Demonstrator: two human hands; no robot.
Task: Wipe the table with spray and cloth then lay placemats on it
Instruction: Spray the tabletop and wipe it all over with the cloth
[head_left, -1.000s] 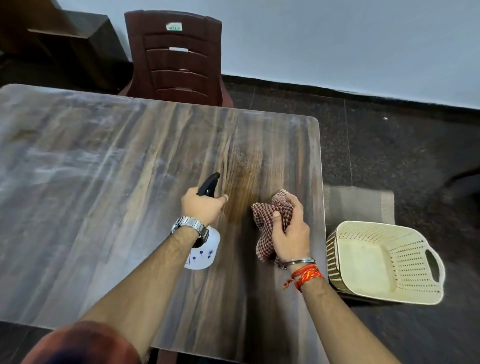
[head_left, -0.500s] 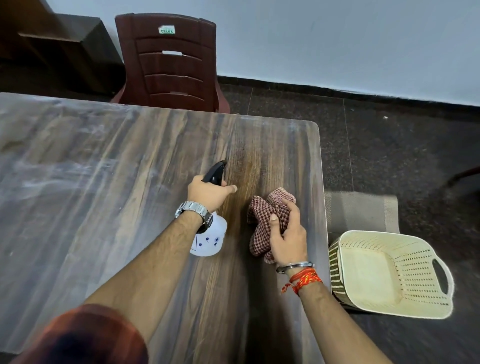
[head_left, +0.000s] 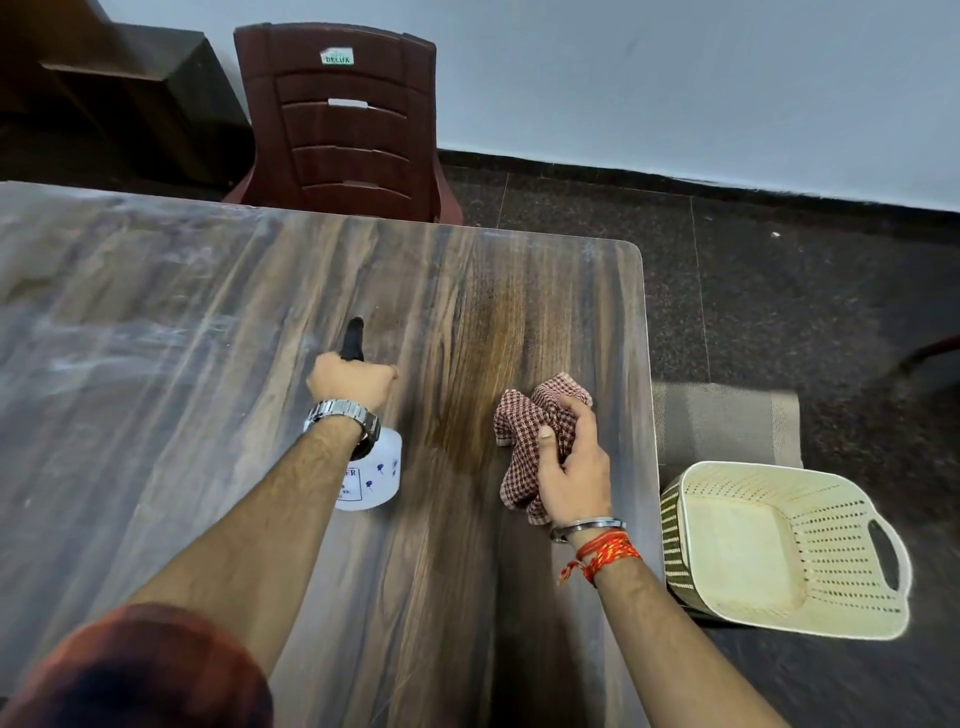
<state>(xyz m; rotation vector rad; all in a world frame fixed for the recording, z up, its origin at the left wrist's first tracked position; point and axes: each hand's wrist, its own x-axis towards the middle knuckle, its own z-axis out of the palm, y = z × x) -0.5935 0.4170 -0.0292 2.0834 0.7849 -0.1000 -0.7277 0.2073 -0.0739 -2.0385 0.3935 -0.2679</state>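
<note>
Left hand wrapped around spray bottle, black nozzle beyond the knuckles. Right hand clutching bunched checked cloth, both over the table. Right of that hand, cream basket on the floor.

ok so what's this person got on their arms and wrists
Both forearms are bare. The left hand has a silver metal link watch at its wrist, and a rust-orange sleeve shows near the shoulder. The right hand has a thin silver bangle and red-orange knotted threads at its wrist.
</note>
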